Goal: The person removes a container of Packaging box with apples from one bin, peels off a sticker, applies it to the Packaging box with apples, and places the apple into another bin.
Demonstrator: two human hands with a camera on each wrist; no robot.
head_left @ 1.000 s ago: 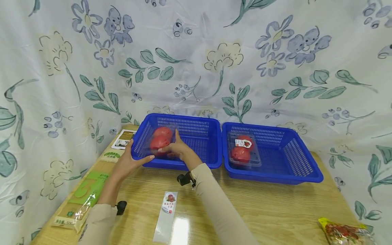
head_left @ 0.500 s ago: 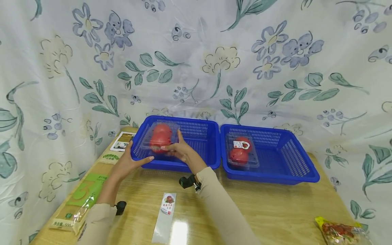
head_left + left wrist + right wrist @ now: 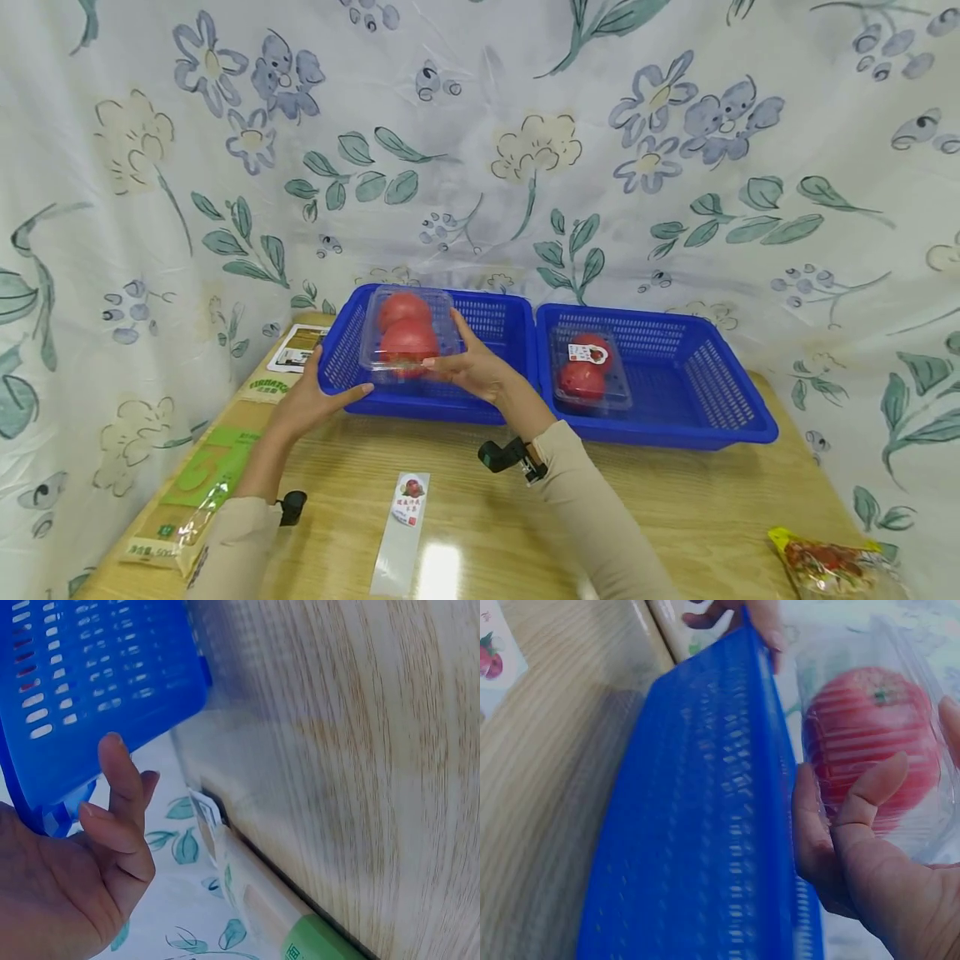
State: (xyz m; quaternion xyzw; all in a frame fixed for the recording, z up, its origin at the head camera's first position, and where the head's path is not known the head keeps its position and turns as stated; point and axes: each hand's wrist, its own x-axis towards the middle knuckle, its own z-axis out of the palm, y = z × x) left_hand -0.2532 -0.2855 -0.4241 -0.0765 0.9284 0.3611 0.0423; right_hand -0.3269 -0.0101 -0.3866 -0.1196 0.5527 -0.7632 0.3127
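Note:
Two red tomatoes [image 3: 408,337] sit in a clear plastic box [image 3: 373,321], held by my right hand [image 3: 483,367] at its right and near side, up over the left blue basket [image 3: 480,407]. In the right wrist view, the box [image 3: 922,832] is above the basket rim [image 3: 769,787], with curled fingers against it. My left hand [image 3: 311,404] grips the same basket's near left corner, its thumb along the front rim. The left wrist view shows its bent fingers [image 3: 120,832] at the basket's perforated wall [image 3: 97,667].
A second blue basket [image 3: 675,429] at the right holds another tomato box [image 3: 585,375] with a label. A label strip [image 3: 401,533] lies on the wooden table [image 3: 600,492]. Flat bags [image 3: 202,475] line the left edge; a colourful packet [image 3: 832,562] lies front right. Floral curtain [image 3: 480,183] hangs behind.
My right hand has lifted the tomato box up out of the left basket and moved it slightly right. My left hand has stayed on the basket corner.

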